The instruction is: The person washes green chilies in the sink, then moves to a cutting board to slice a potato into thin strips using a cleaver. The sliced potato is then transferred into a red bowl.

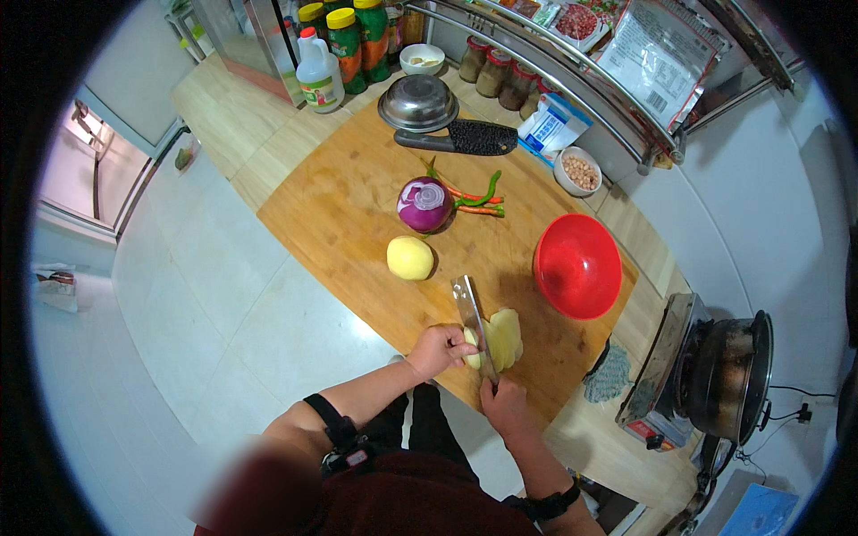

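My right hand [504, 404] grips the handle of a kitchen knife [469, 305], its blade pointing away from me over a wooden cutting board [328, 194]. My left hand [439, 350] pinches a small remaining piece of peeled potato [471, 342] against the blade's left side. Right of the blade, several potato slices [506, 338] lie overlapped on the board. A whole peeled potato [409, 258] rests farther up, with a partly peeled purple onion [425, 204] beyond it. Red and green chili peppers [479, 199] lie beside the onion.
A red bowl [578, 266] stands on the board's right. At the far end are a metal bowl [417, 102] and a black-sheathed cleaver [482, 137]. A bowl of peanuts [578, 171] sits by the wall rack [603, 74]. A pot [724, 375] is on the portable stove [660, 375] at right.
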`<state>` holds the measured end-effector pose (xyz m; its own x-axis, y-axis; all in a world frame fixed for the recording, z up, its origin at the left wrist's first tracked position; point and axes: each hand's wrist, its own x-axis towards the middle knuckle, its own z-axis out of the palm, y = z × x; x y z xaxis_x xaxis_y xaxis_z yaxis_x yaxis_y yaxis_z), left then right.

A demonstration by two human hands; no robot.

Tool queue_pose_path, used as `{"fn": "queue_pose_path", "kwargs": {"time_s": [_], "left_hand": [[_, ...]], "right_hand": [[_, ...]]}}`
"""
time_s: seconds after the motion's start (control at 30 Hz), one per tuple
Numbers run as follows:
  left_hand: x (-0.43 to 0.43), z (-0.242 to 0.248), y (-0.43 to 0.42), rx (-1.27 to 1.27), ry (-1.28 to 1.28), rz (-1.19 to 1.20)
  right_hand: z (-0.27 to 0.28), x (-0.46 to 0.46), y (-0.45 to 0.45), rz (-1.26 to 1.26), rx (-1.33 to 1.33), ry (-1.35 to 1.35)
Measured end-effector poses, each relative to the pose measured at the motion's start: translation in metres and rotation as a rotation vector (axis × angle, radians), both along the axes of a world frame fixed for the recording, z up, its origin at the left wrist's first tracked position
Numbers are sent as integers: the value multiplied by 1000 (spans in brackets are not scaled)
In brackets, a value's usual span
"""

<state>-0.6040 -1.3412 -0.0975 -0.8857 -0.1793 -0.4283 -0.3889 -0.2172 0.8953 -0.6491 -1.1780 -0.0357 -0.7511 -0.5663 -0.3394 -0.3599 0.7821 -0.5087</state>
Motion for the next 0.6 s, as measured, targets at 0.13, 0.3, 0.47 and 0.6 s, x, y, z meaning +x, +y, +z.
{"fn": "queue_pose_path", "kwargs": {"time_s": [0.13,0.3,0.47,0.6], "left_hand": [[0,1,0,26,-33,15],[0,-3,1,78,5,22],[0,-8,3,86,12,59],[0,-7,1,90,7,49]], "right_hand": [[6,-3,8,-24,-71,-51],[27,0,21,-91,-83,-114],[33,4,26,-93,-99,-91],[36,5,28,-112,-137,-124]]}}
